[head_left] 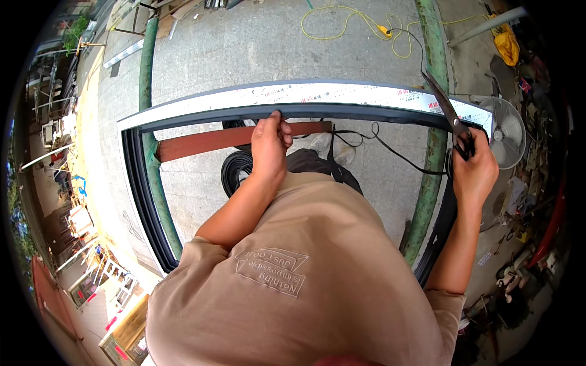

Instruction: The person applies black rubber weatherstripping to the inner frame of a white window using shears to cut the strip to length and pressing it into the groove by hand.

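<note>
A large dark metal frame (pixel 201 111) with white protective film on its far bar lies flat in front of me, resting on two green pipes. My left hand (pixel 269 145) presses its fingertips on the inner edge of the far bar, where a black rubber strip (pixel 342 110) runs along. My right hand (pixel 473 171) grips the black handles of a pair of scissors (pixel 444 104), blades pointing up and away over the frame's right corner.
A coil of black rubber strip (pixel 235 171) lies on the paved ground under the frame, beside a reddish-brown beam (pixel 201 141). A standing fan (pixel 506 131) is at right, a yellow cable (pixel 354 21) at the far side, clutter along both edges.
</note>
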Tool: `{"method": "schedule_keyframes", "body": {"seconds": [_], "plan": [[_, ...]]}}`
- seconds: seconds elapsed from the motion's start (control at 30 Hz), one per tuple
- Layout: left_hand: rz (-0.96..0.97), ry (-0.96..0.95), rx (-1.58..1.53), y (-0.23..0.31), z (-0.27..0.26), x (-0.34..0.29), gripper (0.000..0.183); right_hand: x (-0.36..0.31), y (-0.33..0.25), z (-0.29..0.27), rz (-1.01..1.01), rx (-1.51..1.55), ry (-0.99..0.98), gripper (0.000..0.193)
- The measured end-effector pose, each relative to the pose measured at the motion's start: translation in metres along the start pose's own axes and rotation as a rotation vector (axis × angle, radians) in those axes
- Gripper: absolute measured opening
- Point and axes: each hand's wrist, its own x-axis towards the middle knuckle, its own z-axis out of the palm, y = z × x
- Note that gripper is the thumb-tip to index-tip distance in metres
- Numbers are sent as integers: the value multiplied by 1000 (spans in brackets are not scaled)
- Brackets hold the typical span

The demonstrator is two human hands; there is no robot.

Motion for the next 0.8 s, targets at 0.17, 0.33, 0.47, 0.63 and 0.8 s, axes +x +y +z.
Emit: {"method": "schedule_keyframes", "body": {"seconds": [0.17,0.33,0.47,0.63,0.8], "plan": [[-40,-19,-27,5,-4,-7,26,-1,2,1,-11,-19,3,31],[18,38,-34,14,-21,4,27,-1,2,1,9,-2,-16,32],[1,21,-69,14,-22,6,28,0,4,3,1,-20,-20,31],[6,-46,-26,10,-25,2,31,-1,3,1,1,-26,-20,29],[-138,-273,166,-6,7,-17,41,0,3,2,3,-31,-15,29]]}}
